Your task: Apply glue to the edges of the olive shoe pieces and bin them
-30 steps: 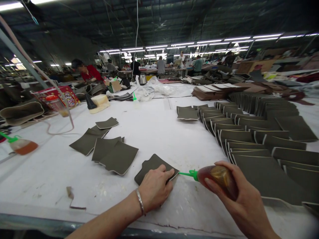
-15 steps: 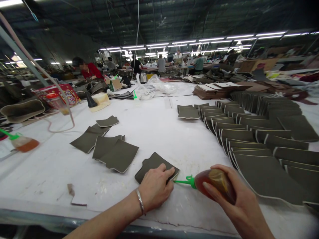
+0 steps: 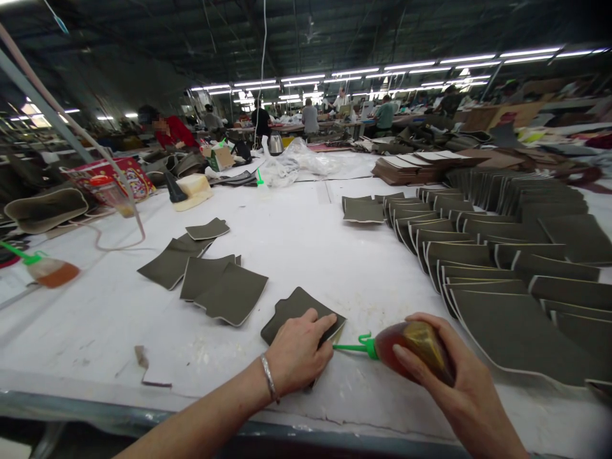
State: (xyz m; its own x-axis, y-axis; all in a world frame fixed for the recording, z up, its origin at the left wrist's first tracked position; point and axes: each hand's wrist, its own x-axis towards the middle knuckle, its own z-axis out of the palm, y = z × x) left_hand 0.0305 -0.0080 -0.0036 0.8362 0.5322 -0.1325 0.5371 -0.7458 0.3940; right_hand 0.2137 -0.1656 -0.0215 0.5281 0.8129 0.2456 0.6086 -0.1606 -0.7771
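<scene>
My left hand (image 3: 301,350) rests on a dark olive-grey leather-like piece (image 3: 299,307) near the table's front edge. Its index finger stretches over the top, while the other fingers curl at the near edge, where a pale strip shows. In my right hand (image 3: 459,376) is a squeeze bottle (image 3: 415,350) of reddish-brown liquid, tilted on its side. The bottle's green nozzle (image 3: 351,347) points left, its tip at the piece's edge beside my left fingers. Whether the tip touches the piece is hard to see.
Several similar pieces (image 3: 232,293) lie to the left. Long overlapping rows of them (image 3: 507,319) fill the right side. A second glue-type bottle (image 3: 52,271) lies far left, near a hose (image 3: 138,220). Brown stacks (image 3: 401,172) and plastic film (image 3: 306,159) sit at the back; people work beyond.
The view has shifted slightly. More of the pale strip along the piece's right edge shows beside my left fingers. Both hands keep nearly the same place, with the bottle still held.
</scene>
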